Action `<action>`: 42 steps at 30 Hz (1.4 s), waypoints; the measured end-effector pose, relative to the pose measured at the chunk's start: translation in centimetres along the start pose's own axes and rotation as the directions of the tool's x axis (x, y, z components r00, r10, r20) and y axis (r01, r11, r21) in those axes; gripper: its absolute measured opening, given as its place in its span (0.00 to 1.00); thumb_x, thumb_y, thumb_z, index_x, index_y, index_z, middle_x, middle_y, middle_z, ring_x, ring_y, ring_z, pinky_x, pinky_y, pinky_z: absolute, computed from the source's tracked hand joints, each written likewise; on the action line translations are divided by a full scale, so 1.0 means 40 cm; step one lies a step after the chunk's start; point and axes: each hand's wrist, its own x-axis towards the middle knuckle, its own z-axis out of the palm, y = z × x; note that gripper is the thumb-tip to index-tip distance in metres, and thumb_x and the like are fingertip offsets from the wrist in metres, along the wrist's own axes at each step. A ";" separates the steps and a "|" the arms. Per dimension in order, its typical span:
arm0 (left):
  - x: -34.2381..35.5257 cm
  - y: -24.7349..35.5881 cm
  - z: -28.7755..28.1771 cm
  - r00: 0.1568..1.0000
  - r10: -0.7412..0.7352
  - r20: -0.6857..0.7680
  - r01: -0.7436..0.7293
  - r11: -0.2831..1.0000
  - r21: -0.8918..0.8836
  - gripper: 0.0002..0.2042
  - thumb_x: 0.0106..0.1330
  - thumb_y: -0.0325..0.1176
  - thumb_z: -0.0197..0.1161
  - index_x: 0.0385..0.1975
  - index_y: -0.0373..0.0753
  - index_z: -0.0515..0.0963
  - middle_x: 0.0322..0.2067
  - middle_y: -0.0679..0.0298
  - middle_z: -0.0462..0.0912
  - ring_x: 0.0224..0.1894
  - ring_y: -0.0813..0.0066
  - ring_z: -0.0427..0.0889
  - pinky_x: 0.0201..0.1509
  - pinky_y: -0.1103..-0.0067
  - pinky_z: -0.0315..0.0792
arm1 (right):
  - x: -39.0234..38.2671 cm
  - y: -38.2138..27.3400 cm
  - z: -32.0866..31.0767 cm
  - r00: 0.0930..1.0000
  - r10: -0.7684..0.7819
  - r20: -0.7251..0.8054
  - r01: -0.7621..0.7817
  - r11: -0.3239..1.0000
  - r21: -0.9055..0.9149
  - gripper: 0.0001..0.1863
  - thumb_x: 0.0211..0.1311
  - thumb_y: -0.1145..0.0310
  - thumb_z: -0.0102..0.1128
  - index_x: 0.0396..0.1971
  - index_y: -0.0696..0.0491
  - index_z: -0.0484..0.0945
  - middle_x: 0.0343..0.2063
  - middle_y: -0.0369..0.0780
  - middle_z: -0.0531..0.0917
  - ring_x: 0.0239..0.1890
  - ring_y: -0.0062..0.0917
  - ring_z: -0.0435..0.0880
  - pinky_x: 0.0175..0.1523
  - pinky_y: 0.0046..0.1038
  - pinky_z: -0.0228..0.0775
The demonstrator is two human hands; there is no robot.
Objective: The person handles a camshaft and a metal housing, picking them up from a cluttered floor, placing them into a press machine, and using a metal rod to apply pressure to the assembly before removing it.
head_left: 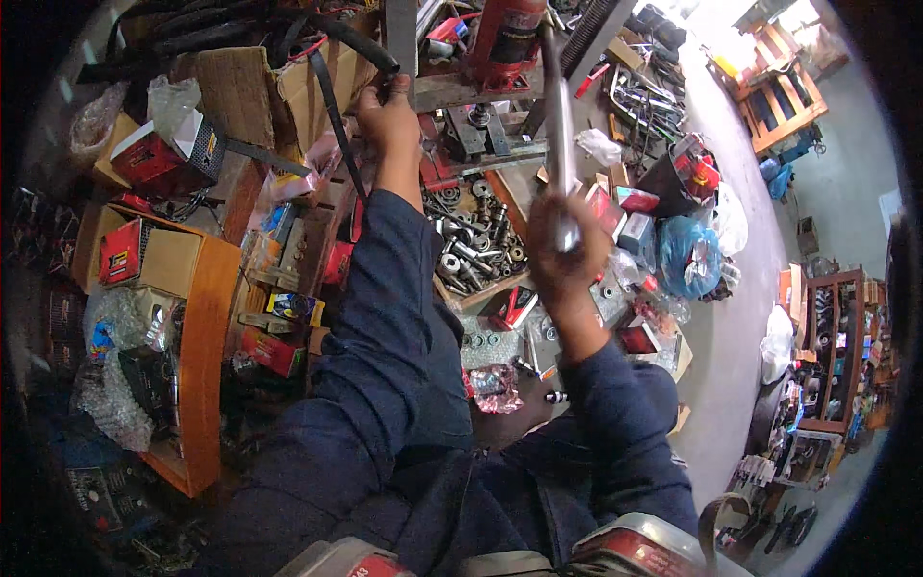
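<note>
My right hand (569, 248), slightly blurred, is wrapped round the near end of a long shiny metal bar (560, 120). The bar rises away from me and its far end passes beside a red bottle jack (505, 43). The jack stands on a crossbar of a grey metal frame. My left hand (389, 120) is closed at the lower part of the frame's grey metal post (400, 34), its fingers partly hidden. Just above those fingers ends a black rubber hose (356, 40). Below the jack sit dark metal blocks (471, 135) with a bolt-like part upright between them.
Between my arms lies a wooden tray (469, 300) full of loose metal parts. Cardboard boxes (226, 91) and an orange wooden case (207, 356) crowd the left. At the right are a black bin (668, 183), a blue plastic bag (689, 258) and hand tools (649, 106).
</note>
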 end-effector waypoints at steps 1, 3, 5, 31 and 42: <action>-0.008 0.000 0.020 1.000 0.010 -0.001 -0.010 0.998 -0.065 0.14 0.58 0.33 0.70 0.37 0.31 0.78 0.33 0.59 0.83 0.35 0.68 0.78 0.44 0.72 0.69 | -0.069 0.002 -0.032 0.976 0.128 0.176 -0.099 0.981 -0.164 0.15 0.44 0.73 0.74 0.33 0.49 0.79 0.23 0.41 0.80 0.24 0.33 0.81 0.32 0.30 0.72; -0.001 0.006 0.023 1.000 0.029 -0.008 -0.029 0.992 -0.120 0.14 0.58 0.34 0.70 0.36 0.31 0.78 0.33 0.59 0.83 0.35 0.68 0.77 0.44 0.72 0.69 | -0.005 0.014 -0.073 0.975 0.053 0.217 -0.011 0.982 -0.190 0.13 0.45 0.72 0.74 0.32 0.48 0.80 0.22 0.39 0.81 0.23 0.31 0.81 0.29 0.29 0.71; 0.018 -0.010 -0.021 1.000 0.024 -0.020 -0.024 1.000 -0.017 0.14 0.58 0.34 0.70 0.36 0.31 0.78 0.33 0.60 0.83 0.36 0.69 0.77 0.44 0.72 0.69 | 0.216 -0.049 -0.052 0.991 -0.111 0.076 0.129 0.947 -0.295 0.10 0.49 0.73 0.72 0.31 0.54 0.81 0.25 0.41 0.84 0.29 0.29 0.85 0.39 0.28 0.74; 0.006 0.016 -0.009 0.993 -0.058 0.105 0.058 0.998 0.005 0.12 0.60 0.31 0.68 0.40 0.33 0.77 0.38 0.61 0.82 0.41 0.70 0.78 0.48 0.73 0.68 | 0.002 0.013 -0.056 0.981 -0.007 0.194 0.048 0.977 -0.207 0.12 0.44 0.71 0.76 0.26 0.53 0.78 0.25 0.40 0.83 0.27 0.30 0.82 0.38 0.28 0.73; -0.009 0.052 -0.028 0.993 -0.069 0.094 0.071 0.997 -0.020 0.11 0.63 0.30 0.65 0.41 0.31 0.76 0.38 0.62 0.81 0.41 0.71 0.75 0.50 0.74 0.66 | 0.170 -0.035 0.030 0.955 -0.212 -0.209 0.162 0.959 -0.232 0.11 0.49 0.75 0.71 0.33 0.52 0.79 0.25 0.41 0.81 0.28 0.32 0.81 0.36 0.28 0.71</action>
